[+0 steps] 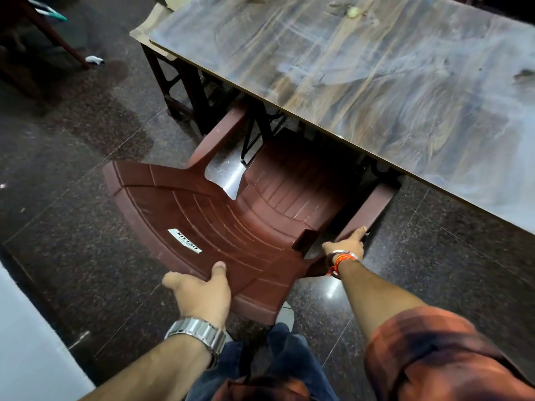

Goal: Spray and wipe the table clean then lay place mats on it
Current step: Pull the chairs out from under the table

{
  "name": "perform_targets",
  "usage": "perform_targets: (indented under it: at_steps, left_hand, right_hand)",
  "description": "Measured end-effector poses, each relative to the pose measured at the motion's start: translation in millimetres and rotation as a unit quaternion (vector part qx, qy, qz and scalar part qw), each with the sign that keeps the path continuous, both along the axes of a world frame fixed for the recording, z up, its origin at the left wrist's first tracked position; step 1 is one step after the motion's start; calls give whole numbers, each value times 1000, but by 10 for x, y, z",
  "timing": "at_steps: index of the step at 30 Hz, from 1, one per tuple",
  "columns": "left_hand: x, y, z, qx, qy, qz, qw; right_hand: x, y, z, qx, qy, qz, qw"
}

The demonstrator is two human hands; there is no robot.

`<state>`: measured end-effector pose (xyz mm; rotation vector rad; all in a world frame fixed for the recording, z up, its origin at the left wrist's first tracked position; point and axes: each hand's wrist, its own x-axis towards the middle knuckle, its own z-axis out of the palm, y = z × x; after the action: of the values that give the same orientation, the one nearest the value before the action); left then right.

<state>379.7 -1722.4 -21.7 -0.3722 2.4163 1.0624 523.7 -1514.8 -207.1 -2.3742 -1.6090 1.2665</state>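
Note:
A wood-grain table (362,68) fills the upper right, its top smeared with streaks and a few crumbs of dirt. A brown plastic chair (231,221) stands at the table's near edge, its seat partly under the top. My left hand (202,293) grips the top edge of the chair's backrest, thumb on top. My right hand (347,244) holds the chair's right armrest, fingers curled over its end. No spray bottle, cloth or place mats are in view.
Dark speckled floor tiles (86,169) surround the chair. A sheet of brown paper (147,24) pokes out at the table's far left corner. Another piece of furniture's leg (58,39) stands top left, with a small white scrap (94,59) beside it. A pale surface (29,342) edges the lower left.

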Motion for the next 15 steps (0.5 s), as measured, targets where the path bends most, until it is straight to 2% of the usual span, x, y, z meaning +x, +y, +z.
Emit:
perform_targets:
  at_steps: [2,5,8,12,13,15]
  left_hand:
    - [82,49,-21,10,-15,-17,1000]
    - [143,151,-44,22,-35,-39,998]
    - [120,258,-79,22,-53,-58,997]
    - [81,289,-36,21,-95,-82,992]
    - [58,270,3,2,-92,-95,991]
    - [-79,243,74,-15,-28,-82,996]
  right_hand:
    - [92,177,-1,15,-25,36,999]
    - [181,429,24,0,-12,72,997]
    - [179,602,109,-3,0,93,996]
    - [105,537,173,36,-28,95,994]
    - [71,463,187,26,-41,95,994]
    - [-18,296,170,-3,-54,83,995]
